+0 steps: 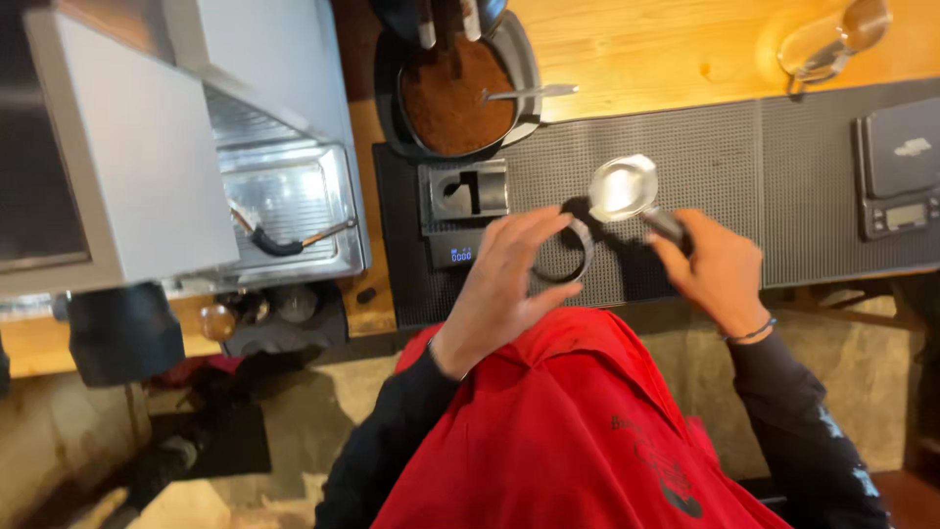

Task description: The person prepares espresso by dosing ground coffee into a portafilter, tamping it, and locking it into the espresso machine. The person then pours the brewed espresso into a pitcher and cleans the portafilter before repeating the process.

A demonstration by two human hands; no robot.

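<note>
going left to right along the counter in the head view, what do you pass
espresso machine → steam wand → small scale → left hand holding a dark ring → portafilter basket → right hand on its handle → black scale

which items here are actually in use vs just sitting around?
In use:
- left hand, holding a dark ring
- right hand, gripping the handle of an empty metal coffee filter holder

Sitting around:
- tub of ground coffee with a spoon
- small scale
- second scale
- glass jug
- coffee machine
</note>
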